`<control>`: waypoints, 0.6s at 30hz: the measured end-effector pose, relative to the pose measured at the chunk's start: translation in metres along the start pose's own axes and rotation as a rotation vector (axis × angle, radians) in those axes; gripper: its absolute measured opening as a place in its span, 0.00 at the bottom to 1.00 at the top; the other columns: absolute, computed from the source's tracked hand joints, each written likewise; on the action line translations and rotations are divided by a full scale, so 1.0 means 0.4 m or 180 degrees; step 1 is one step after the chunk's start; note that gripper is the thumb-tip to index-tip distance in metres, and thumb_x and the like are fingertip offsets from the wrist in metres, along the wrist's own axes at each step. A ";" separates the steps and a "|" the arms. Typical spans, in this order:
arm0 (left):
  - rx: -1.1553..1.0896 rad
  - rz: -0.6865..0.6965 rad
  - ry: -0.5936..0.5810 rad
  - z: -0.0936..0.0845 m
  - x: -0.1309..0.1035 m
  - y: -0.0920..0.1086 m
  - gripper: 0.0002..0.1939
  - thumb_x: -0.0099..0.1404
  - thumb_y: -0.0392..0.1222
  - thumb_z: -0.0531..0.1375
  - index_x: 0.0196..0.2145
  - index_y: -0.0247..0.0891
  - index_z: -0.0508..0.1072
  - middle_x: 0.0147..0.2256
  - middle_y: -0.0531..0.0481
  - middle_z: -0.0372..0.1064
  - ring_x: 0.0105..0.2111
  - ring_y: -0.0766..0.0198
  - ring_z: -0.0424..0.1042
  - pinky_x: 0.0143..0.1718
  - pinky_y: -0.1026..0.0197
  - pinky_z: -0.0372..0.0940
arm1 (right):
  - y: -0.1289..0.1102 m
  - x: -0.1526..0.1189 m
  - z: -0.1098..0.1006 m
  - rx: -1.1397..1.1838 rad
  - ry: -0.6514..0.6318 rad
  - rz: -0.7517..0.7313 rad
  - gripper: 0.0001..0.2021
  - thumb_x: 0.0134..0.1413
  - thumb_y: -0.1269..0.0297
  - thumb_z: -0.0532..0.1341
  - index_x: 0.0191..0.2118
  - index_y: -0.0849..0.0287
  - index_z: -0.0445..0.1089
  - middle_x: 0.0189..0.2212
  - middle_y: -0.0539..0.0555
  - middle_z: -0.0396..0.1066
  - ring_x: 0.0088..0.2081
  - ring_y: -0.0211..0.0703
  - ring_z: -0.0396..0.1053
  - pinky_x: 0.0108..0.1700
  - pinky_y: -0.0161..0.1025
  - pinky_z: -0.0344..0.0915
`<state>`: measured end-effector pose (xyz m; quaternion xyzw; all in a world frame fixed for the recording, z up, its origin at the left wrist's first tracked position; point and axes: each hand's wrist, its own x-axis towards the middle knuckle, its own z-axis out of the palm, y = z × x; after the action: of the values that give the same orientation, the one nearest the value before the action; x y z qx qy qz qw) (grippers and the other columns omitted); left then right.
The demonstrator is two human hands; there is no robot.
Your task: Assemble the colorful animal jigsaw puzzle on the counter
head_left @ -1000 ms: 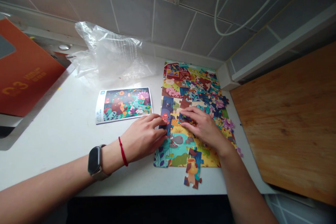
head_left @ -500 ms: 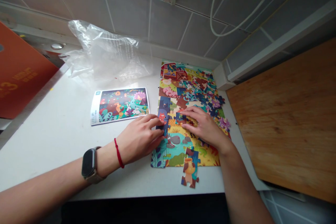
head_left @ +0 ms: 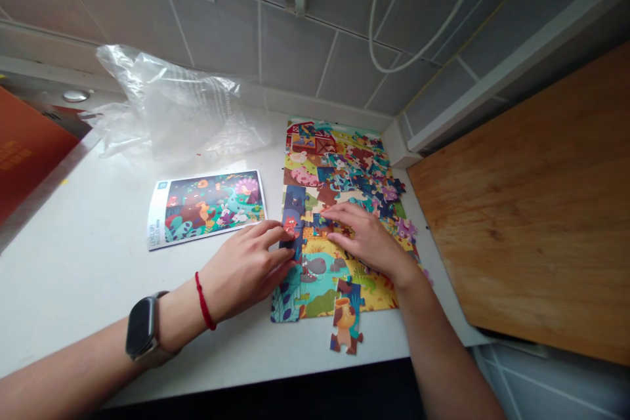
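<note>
A colourful farm-animal puzzle (head_left: 317,266) lies on the white table, with many loose pieces heaped on its upper right. My left hand (head_left: 253,259) rests its fingertips on a dark blue joined strip (head_left: 295,200) with a red figure, along the puzzle's left edge. My right hand (head_left: 361,236) has thumb and forefinger apart, touching a small dark blue piece (head_left: 321,224) in the middle. Joined pieces showing an orange-brown animal (head_left: 346,318) overlap the puzzle's front edge. Left of the puzzle lies a picture card (head_left: 211,207) of a night forest.
A crumpled clear plastic bag (head_left: 177,105) lies at the back left, near an orange box (head_left: 29,151). On the right is a wooden board (head_left: 531,210). A white cable (head_left: 374,33) hangs against the tiled wall behind.
The whole view has shifted, so things appear further left. Both hands keep nearly the same places on the puzzle.
</note>
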<state>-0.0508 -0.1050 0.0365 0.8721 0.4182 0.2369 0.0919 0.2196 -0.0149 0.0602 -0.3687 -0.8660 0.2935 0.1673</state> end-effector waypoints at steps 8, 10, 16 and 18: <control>0.0070 0.0147 0.0100 -0.005 0.005 -0.005 0.13 0.77 0.40 0.56 0.41 0.40 0.82 0.47 0.41 0.77 0.49 0.49 0.75 0.47 0.48 0.77 | -0.051 -0.004 0.001 0.0426 0.0137 -0.0577 0.06 0.68 0.65 0.63 0.41 0.54 0.78 0.38 0.54 0.80 0.42 0.46 0.77 0.48 0.46 0.75; 0.0087 0.0161 0.0107 -0.006 0.006 -0.007 0.13 0.77 0.40 0.56 0.42 0.40 0.82 0.47 0.41 0.77 0.49 0.50 0.75 0.46 0.49 0.77 | -0.056 -0.007 -0.001 0.0496 0.0226 -0.0571 0.08 0.69 0.64 0.63 0.36 0.54 0.77 0.33 0.52 0.80 0.36 0.44 0.76 0.43 0.44 0.74; -0.0035 0.0143 0.0166 -0.002 0.006 -0.007 0.12 0.77 0.40 0.57 0.41 0.40 0.82 0.47 0.41 0.77 0.48 0.49 0.76 0.46 0.48 0.76 | -0.053 -0.013 -0.016 0.0455 0.1191 -0.0254 0.09 0.66 0.64 0.63 0.32 0.54 0.74 0.27 0.49 0.75 0.28 0.40 0.71 0.34 0.40 0.70; -0.0101 0.0112 0.0202 0.000 0.006 -0.007 0.11 0.76 0.40 0.58 0.41 0.40 0.82 0.47 0.41 0.77 0.48 0.50 0.76 0.46 0.49 0.76 | -0.054 -0.010 -0.014 0.0383 0.1114 -0.0250 0.10 0.67 0.63 0.63 0.31 0.54 0.74 0.26 0.49 0.75 0.28 0.40 0.71 0.34 0.40 0.70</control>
<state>-0.0514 -0.1012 0.0364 0.8697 0.4018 0.2727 0.0882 0.2136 -0.0278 0.0779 -0.3694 -0.8182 0.2694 0.3485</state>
